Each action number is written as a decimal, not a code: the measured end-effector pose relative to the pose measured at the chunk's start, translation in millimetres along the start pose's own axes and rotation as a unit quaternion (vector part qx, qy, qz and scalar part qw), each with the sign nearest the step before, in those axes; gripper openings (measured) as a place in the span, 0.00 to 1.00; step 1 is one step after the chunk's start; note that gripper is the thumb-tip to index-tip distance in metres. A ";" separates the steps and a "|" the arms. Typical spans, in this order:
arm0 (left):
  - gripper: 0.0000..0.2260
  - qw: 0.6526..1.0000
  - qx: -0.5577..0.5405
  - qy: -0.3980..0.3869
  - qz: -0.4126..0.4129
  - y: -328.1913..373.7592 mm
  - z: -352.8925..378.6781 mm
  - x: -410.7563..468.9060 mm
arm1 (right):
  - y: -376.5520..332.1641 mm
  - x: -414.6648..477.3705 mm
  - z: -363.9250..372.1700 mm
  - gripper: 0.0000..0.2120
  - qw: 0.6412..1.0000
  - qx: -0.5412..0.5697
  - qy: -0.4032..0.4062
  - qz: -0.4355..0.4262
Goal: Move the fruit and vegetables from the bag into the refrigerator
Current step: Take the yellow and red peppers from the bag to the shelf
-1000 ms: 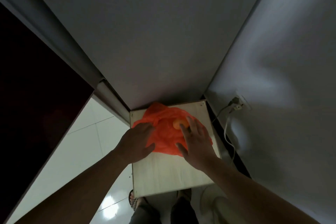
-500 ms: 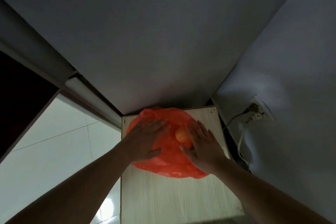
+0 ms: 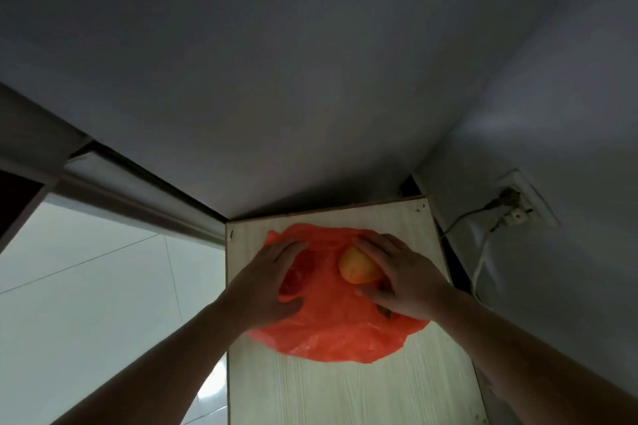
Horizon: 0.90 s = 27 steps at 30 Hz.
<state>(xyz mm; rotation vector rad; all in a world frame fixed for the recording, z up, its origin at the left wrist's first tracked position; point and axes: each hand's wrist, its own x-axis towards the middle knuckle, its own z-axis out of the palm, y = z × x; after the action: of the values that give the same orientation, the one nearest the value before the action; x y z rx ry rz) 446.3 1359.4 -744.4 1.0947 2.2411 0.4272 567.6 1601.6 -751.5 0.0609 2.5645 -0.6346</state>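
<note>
An orange-red plastic bag (image 3: 331, 331) lies spread on a pale wooden tabletop (image 3: 345, 397). A yellow-orange round fruit (image 3: 355, 267) shows at the bag's upper middle. My right hand (image 3: 400, 278) curls around that fruit from the right, fingers over its top. A red fruit (image 3: 298, 272) shows as a dark bulge in the bag's left part. My left hand (image 3: 267, 283) lies flat on the bag's left part, fingers apart, partly covering that bulge. No refrigerator is in view.
The tabletop fits into a corner of grey walls (image 3: 310, 79). A wall socket (image 3: 518, 203) with a plug and white cable (image 3: 483, 252) is on the right wall. White floor tiles (image 3: 103, 286) lie to the left, past a door frame (image 3: 138, 197).
The view has come closer to the table. The bag has spread wider under both hands, and my right hand has closed further around the yellow-orange fruit.
</note>
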 end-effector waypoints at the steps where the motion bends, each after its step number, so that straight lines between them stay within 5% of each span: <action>1: 0.41 1.000 -0.013 -0.005 -0.009 2.2 4.3 -6.1 | 0.0 -0.6 -1.0 0.41 1.000 -0.003 -0.007 -0.006; 11: 0.42 0.998 -0.037 0.041 -0.011 4.5 8.5 -31.7 | -10.8 -47.8 -17.6 0.22 0.974 0.014 0.219 -0.056; 17: 0.44 0.999 -0.024 0.020 0.013 -9.6 14.5 -36.7 | -3.6 -70.6 35.8 0.35 0.990 0.016 0.124 0.064; 27: 0.42 0.997 -0.075 0.030 -0.014 -0.7 37.8 -22.3 | 23.2 -52.9 32.2 0.44 0.985 0.100 0.132 0.053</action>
<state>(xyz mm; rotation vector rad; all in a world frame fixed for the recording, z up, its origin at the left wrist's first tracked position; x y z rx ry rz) 480.7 1342.2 -765.4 0.9827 2.2334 0.6122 632.2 1611.7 -761.0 0.3697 2.7149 -0.8938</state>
